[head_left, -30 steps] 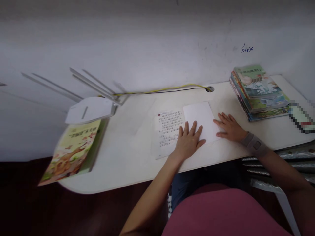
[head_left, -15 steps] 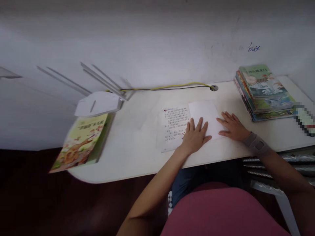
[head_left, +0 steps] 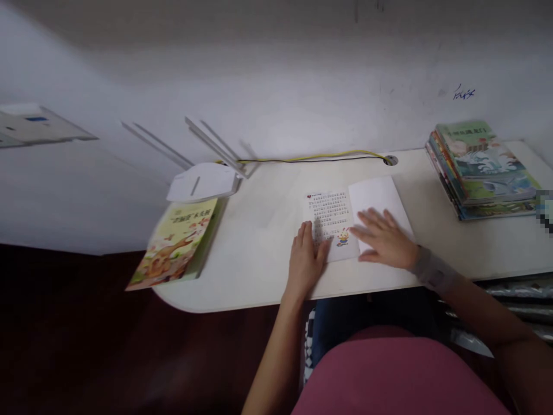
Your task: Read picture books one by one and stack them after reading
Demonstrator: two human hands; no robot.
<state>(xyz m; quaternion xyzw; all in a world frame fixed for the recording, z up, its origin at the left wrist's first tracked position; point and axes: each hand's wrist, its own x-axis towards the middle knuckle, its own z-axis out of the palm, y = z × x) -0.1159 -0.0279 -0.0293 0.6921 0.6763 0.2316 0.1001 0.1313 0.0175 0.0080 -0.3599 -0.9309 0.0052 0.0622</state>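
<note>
An open book [head_left: 330,210] lies flat on the white desk in front of me. Its left page carries printed lines and a small rabbit drawing; the right page is blank white. At the left page's lower outer edge rests my left hand [head_left: 305,256], fingers stretched forward and thumb apart, covering part of the text. My right hand [head_left: 384,237] spreads its fingers over the lower part of the blank page, with a grey band around the wrist. Neither hand grips anything I can see.
A picture book [head_left: 179,242] with a yellow-green cover sits at the desk's left end, beside a white router [head_left: 203,183] with antennas. Yellow and black cables [head_left: 302,158] run along the wall to a desk hole. At right is a stack of books [head_left: 484,167].
My left hand has slid from the page fold to the book's left edge, baring the rabbit drawing. The right hand has come inward onto the blank page. The view has shifted left.
</note>
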